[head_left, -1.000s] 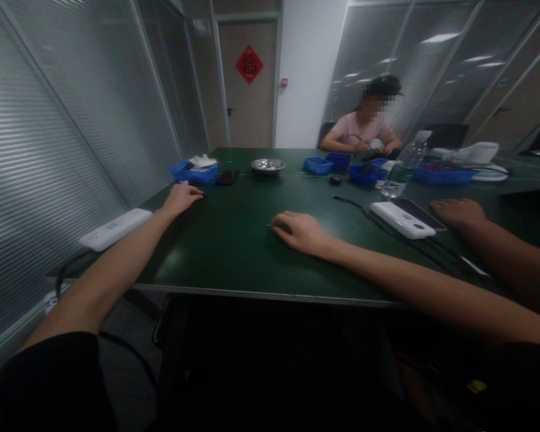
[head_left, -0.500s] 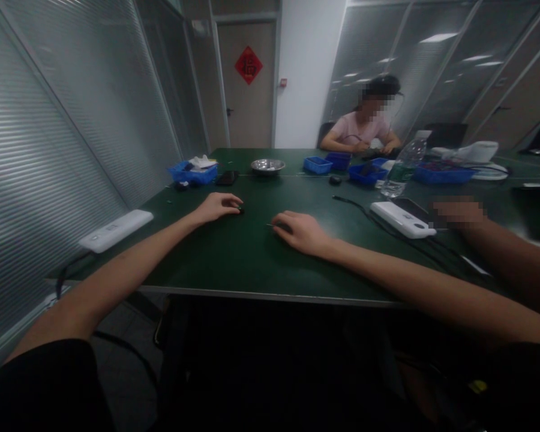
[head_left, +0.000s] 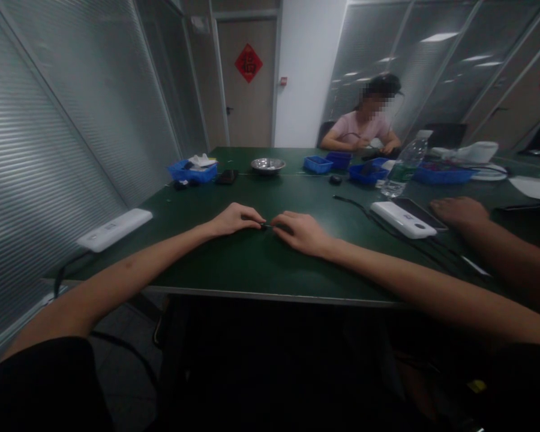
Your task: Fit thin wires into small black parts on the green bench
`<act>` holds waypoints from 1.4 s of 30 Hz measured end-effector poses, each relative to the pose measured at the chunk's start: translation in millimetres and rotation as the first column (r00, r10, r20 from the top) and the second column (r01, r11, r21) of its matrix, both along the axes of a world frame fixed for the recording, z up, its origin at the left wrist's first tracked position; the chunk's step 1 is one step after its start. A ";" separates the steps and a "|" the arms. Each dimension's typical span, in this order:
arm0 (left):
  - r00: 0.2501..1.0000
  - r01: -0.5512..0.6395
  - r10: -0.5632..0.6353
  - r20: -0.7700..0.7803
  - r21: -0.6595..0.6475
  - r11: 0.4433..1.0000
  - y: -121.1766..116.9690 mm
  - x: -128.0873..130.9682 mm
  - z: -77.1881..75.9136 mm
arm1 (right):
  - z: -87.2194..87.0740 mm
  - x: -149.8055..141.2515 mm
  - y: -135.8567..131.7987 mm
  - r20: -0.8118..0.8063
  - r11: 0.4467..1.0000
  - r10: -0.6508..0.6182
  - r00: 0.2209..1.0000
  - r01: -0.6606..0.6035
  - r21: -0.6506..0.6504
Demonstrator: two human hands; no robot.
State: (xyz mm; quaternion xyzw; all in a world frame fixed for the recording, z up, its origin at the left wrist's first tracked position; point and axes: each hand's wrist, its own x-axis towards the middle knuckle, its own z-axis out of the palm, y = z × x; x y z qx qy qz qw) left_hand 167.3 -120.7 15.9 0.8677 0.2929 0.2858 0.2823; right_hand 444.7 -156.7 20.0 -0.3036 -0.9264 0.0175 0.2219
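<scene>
Over the middle of the green table (head_left: 234, 270), my left hand (head_left: 234, 219) pinches a small dark piece (head_left: 264, 227) between thumb and fingertips. My right hand (head_left: 303, 233) rests on the table just to the right, its fingers closed on a thin metal pin (head_left: 270, 226) that points left. Pin and dark piece meet or nearly meet in the narrow gap between my hands; whether they touch I cannot tell. The piece is too small to name.
A steel bowl (head_left: 268, 167) stands farther back, with a blue basket (head_left: 193, 172) and a dark phone (head_left: 227, 177) to its left. White power banks (head_left: 402, 219) and a water bottle (head_left: 405, 165) lie rightward. Another person's hand (head_left: 461, 212) rests at right; a person (head_left: 364, 129) sits opposite.
My left hand has moved right and slightly toward me, bringing the dark piece up to the pin. My right hand has stayed in place. The neighbour's hand at right has shifted slightly.
</scene>
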 end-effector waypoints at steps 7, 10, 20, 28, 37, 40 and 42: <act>0.999 0.036 -0.037 0.035 0.024 0.999 0.2 0.3 -3.3 | -1.1 1.0 1.0 -0.022 1.000 0.019 1.000 -0.019 0.004; 0.999 0.037 -0.036 0.040 -0.017 0.999 -0.8 0.3 -2.3 | -1.6 0.9 0.6 -0.017 1.000 0.024 1.000 -0.023 0.021; 0.998 0.057 -0.058 0.037 0.030 0.998 -1.8 1.3 -5.4 | -2.8 1.5 1.5 -0.032 0.996 0.088 0.996 -0.088 0.019; 0.999 0.031 -0.028 0.042 -0.084 0.996 2.5 -1.8 -5.2 | -3.8 2.9 2.5 -0.055 0.995 0.096 0.994 -0.094 0.037; 0.997 0.061 -0.066 0.035 0.127 0.990 -7.2 5.3 -4.6 | -3.0 3.1 1.6 -0.011 0.993 0.117 0.993 -0.117 0.034; 0.995 0.092 -0.095 0.022 0.107 0.990 -10.0 8.3 -3.1 | -3.6 2.7 1.7 -0.023 0.992 0.125 0.992 -0.124 0.023; 0.994 0.104 -0.105 0.023 0.051 0.993 -10.2 9.5 -2.3 | -3.2 2.3 0.7 -0.020 0.992 0.127 0.992 -0.126 0.016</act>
